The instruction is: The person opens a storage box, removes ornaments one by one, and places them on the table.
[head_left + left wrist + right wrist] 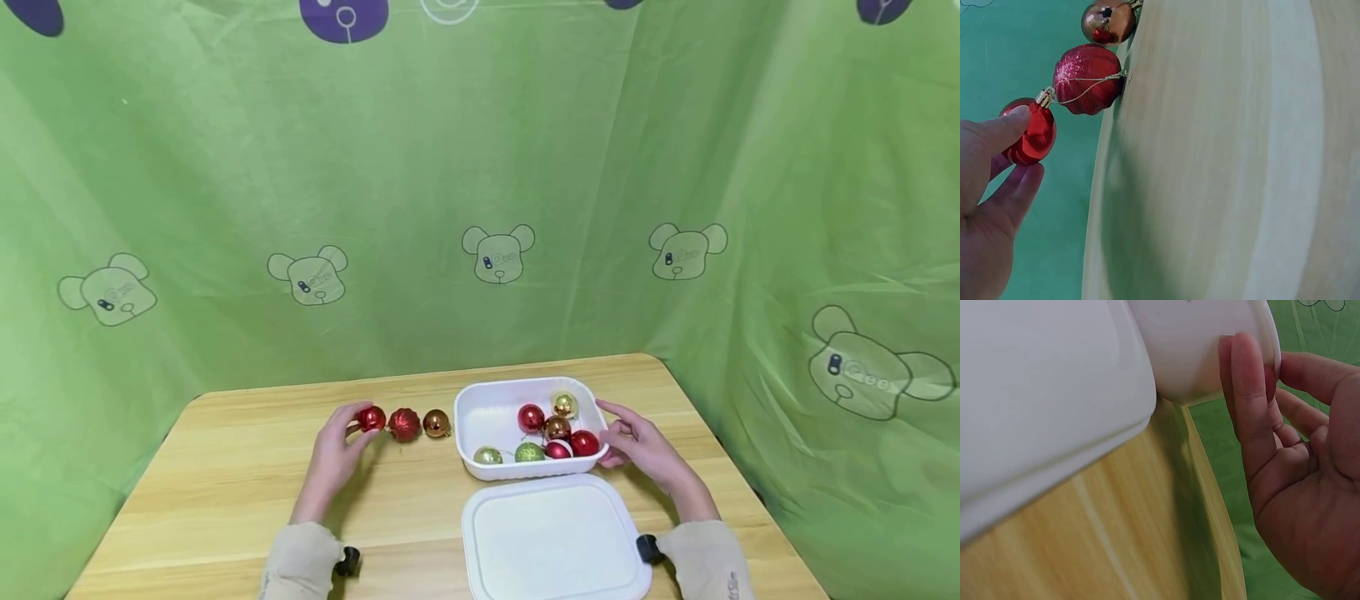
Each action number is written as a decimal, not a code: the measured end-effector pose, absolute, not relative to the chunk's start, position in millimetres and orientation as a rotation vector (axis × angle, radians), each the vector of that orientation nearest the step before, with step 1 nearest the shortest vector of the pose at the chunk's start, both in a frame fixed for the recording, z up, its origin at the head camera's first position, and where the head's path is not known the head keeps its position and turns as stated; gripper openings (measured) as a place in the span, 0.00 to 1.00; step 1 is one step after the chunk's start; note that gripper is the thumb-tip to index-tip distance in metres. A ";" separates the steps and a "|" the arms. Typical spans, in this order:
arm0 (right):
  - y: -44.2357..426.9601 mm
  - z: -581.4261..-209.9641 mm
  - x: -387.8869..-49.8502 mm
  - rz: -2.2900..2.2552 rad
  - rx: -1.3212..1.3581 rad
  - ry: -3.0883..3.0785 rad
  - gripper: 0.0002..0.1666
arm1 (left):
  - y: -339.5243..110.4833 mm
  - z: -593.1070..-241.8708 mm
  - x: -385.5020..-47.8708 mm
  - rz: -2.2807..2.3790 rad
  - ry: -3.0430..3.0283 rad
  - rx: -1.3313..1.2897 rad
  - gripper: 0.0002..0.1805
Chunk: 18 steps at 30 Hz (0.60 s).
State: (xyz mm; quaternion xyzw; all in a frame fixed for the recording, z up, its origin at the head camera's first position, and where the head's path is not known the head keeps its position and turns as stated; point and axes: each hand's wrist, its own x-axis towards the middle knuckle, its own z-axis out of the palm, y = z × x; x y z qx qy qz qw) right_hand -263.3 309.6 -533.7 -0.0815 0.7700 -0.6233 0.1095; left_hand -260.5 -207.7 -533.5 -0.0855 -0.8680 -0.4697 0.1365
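Note:
My left hand (339, 446) pinches a shiny red Christmas bauble (1038, 139) between thumb and fingers, at the left end of a short row. Beside it are a ribbed dark red bauble (405, 425) with a gold string and a shiny copper bauble (437, 423). My right hand (637, 443) holds the right end of a white plastic box (480, 417), with thumb and fingers against its outer wall and rim. Inside the box lie several baubles, among them a red one (531, 418), a gold one (565, 406) and a glittery green one (529, 452).
A white lid (555, 537) lies flat on the wooden table (225, 500) in front of the box. A green curtain (420, 183) printed with bear heads hangs behind the table and along its sides. Each wrist wears a small black device (347, 562).

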 end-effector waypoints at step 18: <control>309.6 -537.7 -267.0 -1.810 -0.201 2.294 0.40 | -217.6 -543.2 -260.9 -1.392 -2.573 -0.172 0.29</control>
